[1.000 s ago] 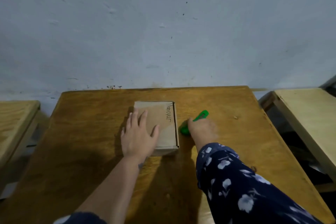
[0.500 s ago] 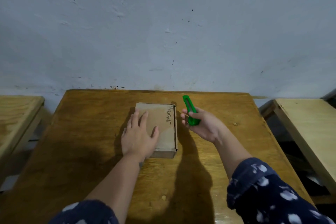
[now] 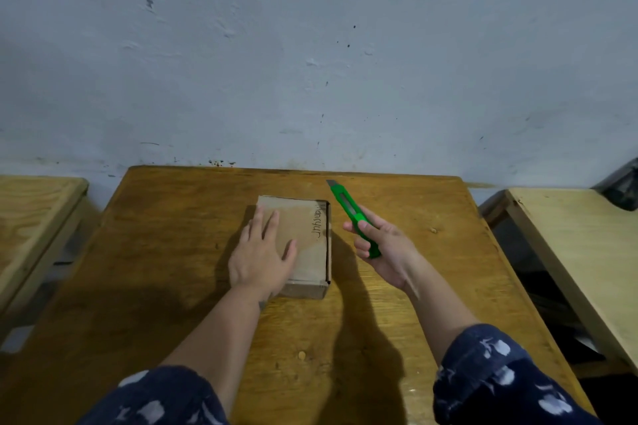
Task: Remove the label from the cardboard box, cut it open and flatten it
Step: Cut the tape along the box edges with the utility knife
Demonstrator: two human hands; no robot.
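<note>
Under the flat left hand (image 3: 259, 259) lies the cardboard box (image 3: 307, 245); right hand (image 3: 383, 248) grips a cutter (image 3: 352, 214) beside it.

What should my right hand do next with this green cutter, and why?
Probably bring the green cutter down to the right edge of the cardboard box. The right hand grips it in the air beside the box, with a short blade tip showing, pointing away. The left hand rests flat on the lid, steadying the closed box on the table.
</note>
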